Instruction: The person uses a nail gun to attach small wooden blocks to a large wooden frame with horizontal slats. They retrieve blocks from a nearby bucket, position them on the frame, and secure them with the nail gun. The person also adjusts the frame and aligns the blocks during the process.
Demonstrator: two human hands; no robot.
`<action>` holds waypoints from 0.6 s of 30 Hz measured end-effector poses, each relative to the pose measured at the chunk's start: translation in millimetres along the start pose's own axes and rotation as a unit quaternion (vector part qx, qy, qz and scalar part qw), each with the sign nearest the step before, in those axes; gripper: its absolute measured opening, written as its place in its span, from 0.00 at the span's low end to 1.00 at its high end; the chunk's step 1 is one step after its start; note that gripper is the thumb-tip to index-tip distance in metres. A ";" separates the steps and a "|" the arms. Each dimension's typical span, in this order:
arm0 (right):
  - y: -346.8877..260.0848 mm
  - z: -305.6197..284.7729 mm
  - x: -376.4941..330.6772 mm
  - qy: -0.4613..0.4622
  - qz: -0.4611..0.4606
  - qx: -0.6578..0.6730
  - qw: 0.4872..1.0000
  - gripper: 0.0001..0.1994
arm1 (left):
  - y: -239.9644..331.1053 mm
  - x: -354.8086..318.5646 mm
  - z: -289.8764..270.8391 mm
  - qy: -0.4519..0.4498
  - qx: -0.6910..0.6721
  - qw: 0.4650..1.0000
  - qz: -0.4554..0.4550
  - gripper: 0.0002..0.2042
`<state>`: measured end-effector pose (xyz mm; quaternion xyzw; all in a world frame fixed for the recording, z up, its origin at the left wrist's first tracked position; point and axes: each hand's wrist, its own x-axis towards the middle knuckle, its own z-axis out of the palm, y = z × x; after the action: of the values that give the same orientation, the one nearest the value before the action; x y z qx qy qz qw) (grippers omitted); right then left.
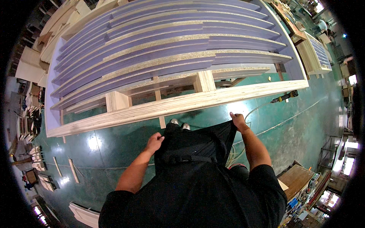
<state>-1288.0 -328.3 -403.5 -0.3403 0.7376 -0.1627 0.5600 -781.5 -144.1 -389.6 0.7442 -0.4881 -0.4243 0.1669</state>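
Observation:
I stand in front of a long wooden frame (178, 104) that carries several purple-faced chipboard panels (167, 45) set on edge. My left hand (154, 142) is closed on the hem of my black shirt (197, 152) at my left side. My right hand (238, 121) grips the same black shirt and pulls its hem out to the right. Both hands are below the frame's front rail and do not touch it. My shoes (179, 123) show just under the rail.
A power tool (284, 97) with a hose lies on the green floor right of me. Wood offcuts (72, 169) lie at the left. Another panel rack (317, 53) stands at the far right, a workbench (296, 180) at the lower right.

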 end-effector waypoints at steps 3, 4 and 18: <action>67.8 21.1 56.8 0.119 -0.104 -0.242 0.957 0.27 | -2.1 3.1 10.2 -0.026 -0.001 1.000 0.008 0.12; 66.8 39.2 54.1 0.115 -0.111 -0.250 0.955 0.27 | -21.4 7.7 9.9 0.006 0.026 1.000 -0.007 0.12; 130.1 41.8 26.9 0.068 -0.145 -0.346 0.924 0.30 | -134.8 30.4 32.3 -0.065 0.107 0.991 0.041 0.11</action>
<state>-1294.2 -247.7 -516.9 -0.6042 0.7271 0.0004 0.3260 -723.4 -102.1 -512.0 0.7079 -0.5706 -0.4101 0.0716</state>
